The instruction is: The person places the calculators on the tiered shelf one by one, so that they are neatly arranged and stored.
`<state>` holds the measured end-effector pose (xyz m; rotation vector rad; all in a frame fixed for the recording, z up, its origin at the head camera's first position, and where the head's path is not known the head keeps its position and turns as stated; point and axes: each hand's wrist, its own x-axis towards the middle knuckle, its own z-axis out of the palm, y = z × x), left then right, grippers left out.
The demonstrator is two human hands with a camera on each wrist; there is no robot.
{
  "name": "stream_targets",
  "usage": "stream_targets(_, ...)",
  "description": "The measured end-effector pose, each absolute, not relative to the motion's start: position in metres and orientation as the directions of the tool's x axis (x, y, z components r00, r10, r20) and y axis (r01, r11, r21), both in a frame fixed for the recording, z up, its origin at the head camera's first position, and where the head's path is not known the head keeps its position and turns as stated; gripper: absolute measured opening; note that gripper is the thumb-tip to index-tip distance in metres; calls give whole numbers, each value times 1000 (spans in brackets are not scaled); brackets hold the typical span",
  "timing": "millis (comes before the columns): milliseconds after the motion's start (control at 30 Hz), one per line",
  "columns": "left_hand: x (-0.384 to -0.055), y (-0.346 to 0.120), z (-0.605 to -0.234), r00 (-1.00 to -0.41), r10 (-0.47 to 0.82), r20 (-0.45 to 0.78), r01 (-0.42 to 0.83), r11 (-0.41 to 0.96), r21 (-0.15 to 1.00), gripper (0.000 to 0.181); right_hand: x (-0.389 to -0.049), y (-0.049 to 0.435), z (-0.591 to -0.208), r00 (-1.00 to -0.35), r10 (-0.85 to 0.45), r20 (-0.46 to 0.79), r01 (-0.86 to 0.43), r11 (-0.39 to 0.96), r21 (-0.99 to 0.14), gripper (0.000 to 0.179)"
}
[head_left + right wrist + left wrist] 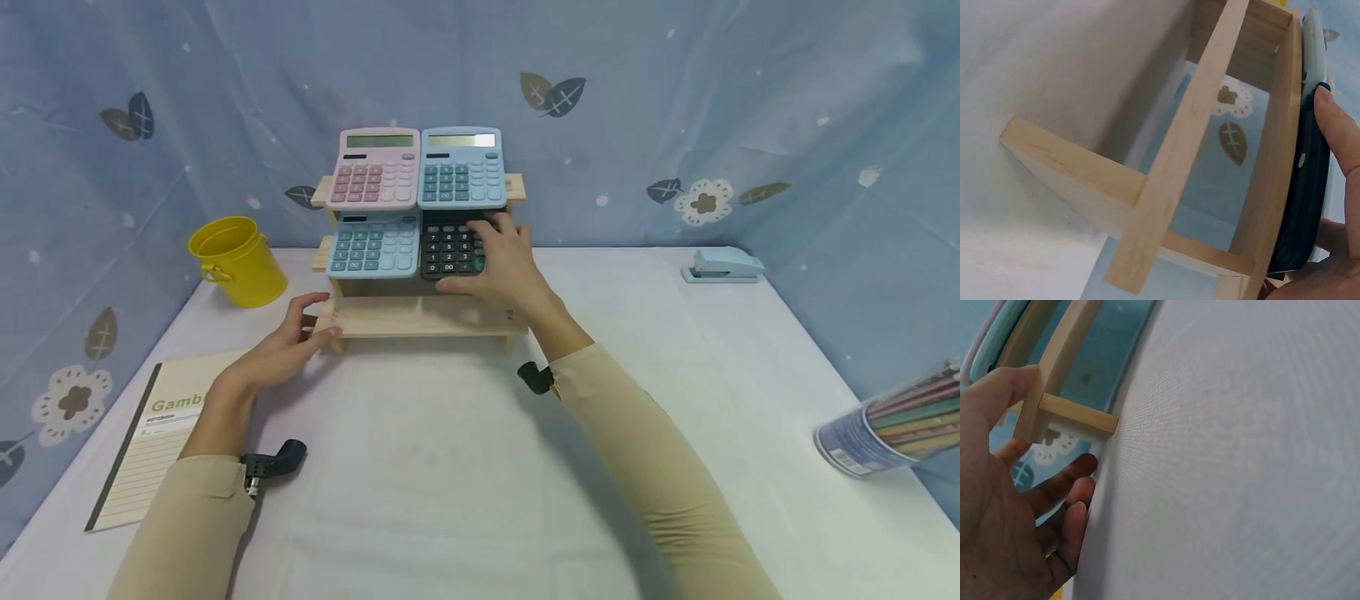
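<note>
A three-tier wooden rack (420, 317) stands at the back middle of the table. My left hand (281, 348) pinches the left end of its lowest board between thumb and fingers; in the left wrist view the thumb lies on the wooden end (1049, 375). On the middle tier, at the right, leans a black calculator (442, 242). My right hand (510, 265) grips it, thumb at its lower edge and fingers over its right side, covering part of the keys. In the right wrist view the thumb presses the dark calculator's edge (1302, 187). A light-blue calculator (375, 247) sits directly left of it.
The top tier carries a pink calculator (374, 169) and another blue calculator (462, 169). At left stand a yellow bucket (243, 265) and a notebook (161, 425), partly under my left arm. At right are a light-blue stapler (723, 265) and a can of colored pencils (862, 440).
</note>
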<state>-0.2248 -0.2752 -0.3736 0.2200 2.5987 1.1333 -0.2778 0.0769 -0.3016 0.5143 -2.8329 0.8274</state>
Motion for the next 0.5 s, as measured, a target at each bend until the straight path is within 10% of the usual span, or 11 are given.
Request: stream_targets(500,-227,-269,-370,-948,255,-193,31,674,738,83,-276,89,-309,-929,-293,225,-369,768,-524,105)
